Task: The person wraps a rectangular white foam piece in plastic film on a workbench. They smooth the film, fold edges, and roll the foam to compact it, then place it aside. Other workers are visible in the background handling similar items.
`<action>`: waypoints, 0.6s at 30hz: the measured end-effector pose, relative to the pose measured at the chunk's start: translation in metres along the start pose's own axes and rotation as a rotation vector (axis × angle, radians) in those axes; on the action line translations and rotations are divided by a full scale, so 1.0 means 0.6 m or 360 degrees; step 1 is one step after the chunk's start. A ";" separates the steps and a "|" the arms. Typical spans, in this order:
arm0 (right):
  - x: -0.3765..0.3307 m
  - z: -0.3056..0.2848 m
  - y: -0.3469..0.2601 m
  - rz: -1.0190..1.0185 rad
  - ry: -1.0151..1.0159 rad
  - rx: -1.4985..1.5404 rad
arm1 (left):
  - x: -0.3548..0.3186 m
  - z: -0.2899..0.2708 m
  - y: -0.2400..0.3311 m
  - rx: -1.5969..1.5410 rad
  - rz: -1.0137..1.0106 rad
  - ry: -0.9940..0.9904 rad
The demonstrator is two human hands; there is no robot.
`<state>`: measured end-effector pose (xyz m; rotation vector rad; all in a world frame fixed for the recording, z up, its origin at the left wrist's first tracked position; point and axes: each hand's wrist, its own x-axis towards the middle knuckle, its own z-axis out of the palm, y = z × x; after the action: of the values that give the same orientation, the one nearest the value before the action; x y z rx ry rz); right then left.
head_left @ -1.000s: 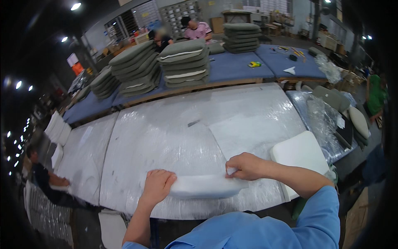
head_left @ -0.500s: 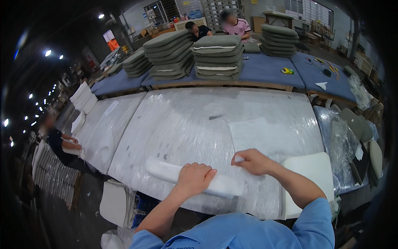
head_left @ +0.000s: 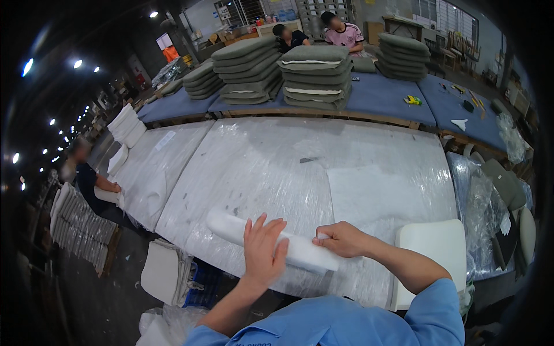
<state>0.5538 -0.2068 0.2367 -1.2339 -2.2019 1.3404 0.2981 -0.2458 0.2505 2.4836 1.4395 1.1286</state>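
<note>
A long white padded cushion piece [head_left: 297, 249] lies slantwise on the plastic-covered table [head_left: 259, 167] in front of me. My left hand [head_left: 265, 248] is over its middle, fingers raised and spread, thumb apart; whether the palm touches it I cannot tell. Closed in a pinch, my right hand [head_left: 340, 239] is at the far edge of the piece, near its right end. A small bit of white material [head_left: 323, 235] shows between thumb and fingers; whether it belongs to the cushion piece is unclear.
A white seat pad [head_left: 430, 259] lies right of my right forearm. Stacked grey-green cushions [head_left: 316, 78] stand on the blue table [head_left: 375, 98] beyond. Plastic wrap [head_left: 479, 202] and cushions fill the right side. Another person [head_left: 95, 179] works at the left; two more sit behind the stacks.
My left hand has gone from lying closed over the cushion piece to lifted, spread fingers. My right hand has come nearer, down to the piece's far edge, still pinched.
</note>
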 end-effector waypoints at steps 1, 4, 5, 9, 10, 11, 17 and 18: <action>0.004 0.002 0.005 -0.0009 -0.0008 0.0025 | -0.015 0.005 0.009 0.0054 -0.0018 -0.0084; 0.016 0.015 0.028 0.0039 -0.0176 0.0262 | -0.042 0.027 0.033 0.0171 -0.0095 -0.0252; 0.019 0.018 0.034 0.0102 -0.0222 0.0307 | -0.043 0.031 0.037 0.0205 -0.0116 -0.0292; 0.034 0.021 0.062 0.0325 -0.0313 0.0155 | -0.046 0.027 0.040 0.0243 -0.0129 -0.0360; 0.037 0.020 0.070 0.0374 -0.0310 0.0034 | -0.046 0.027 0.041 0.0248 -0.0135 -0.0378; 0.039 0.018 0.075 0.0363 -0.0201 -0.0054 | -0.046 0.024 0.040 0.0263 -0.0145 -0.0395; 0.043 -0.001 0.030 -0.0083 0.0004 0.0401 | -0.055 0.011 0.037 0.0246 -0.0161 -0.0446; 0.044 -0.001 -0.008 -0.0129 -0.0072 0.0343 | -0.058 0.009 0.035 0.0255 -0.0180 -0.0452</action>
<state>0.5361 -0.1870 0.2360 -1.0353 -2.0480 1.5390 0.3062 -0.2831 0.2351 2.4985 1.6130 0.6331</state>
